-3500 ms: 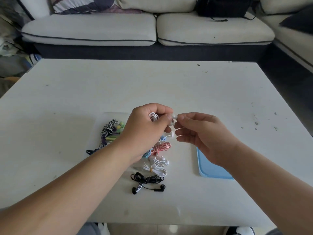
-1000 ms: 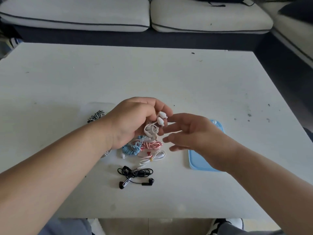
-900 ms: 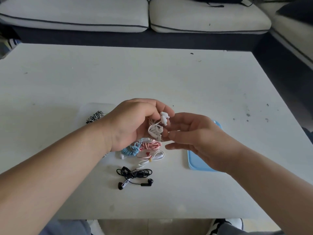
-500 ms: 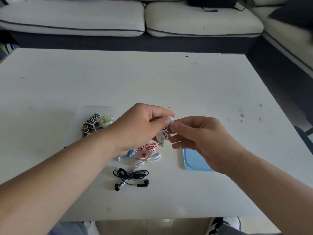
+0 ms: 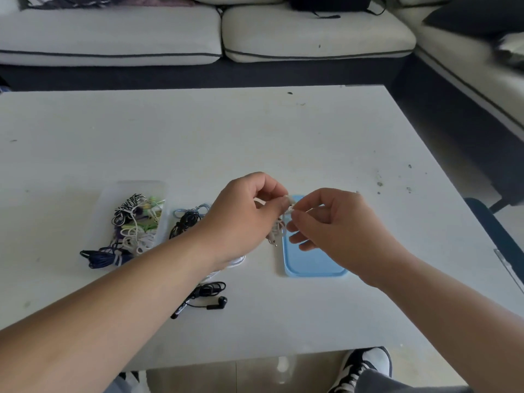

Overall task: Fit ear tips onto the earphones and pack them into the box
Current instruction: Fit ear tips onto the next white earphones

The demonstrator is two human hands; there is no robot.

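two hands meet just above the far left corner of the lid (image 5: 312,262), a flat blue one lying on the table (image 5: 255,137). my left hand (image 5: 243,217) has thumb and forefinger pinched on a white earbud (image 5: 287,200), the other fingers curled in. the rest of the white earphones (image 5: 276,232) hangs from that grip in a small bundle, its plug dangling by the lid's left edge. my right hand (image 5: 337,231) meets the same bud from the right, thumb and forefinger nipped on its tip, the other fingers loose and fanned over the lid. whether an ear tip sits between those fingertips i cannot tell; it is too small and pale.

well left of the lid stands the clear box (image 5: 141,185), holding a tangle of striped, green and white sets. a navy set (image 5: 100,256) spills over its near left corner. between box and lid lies a black and blue coil (image 5: 188,219), partly behind my left wrist. a white coil (image 5: 236,260) peeks out under that wrist, just left of the lid. nearer me than the lid and to its left, a black set (image 5: 208,295) lies loose. far beyond the lid runs a pale sofa (image 5: 113,32). nearer than the lid, below the table edge, one shoe (image 5: 365,364) shows.
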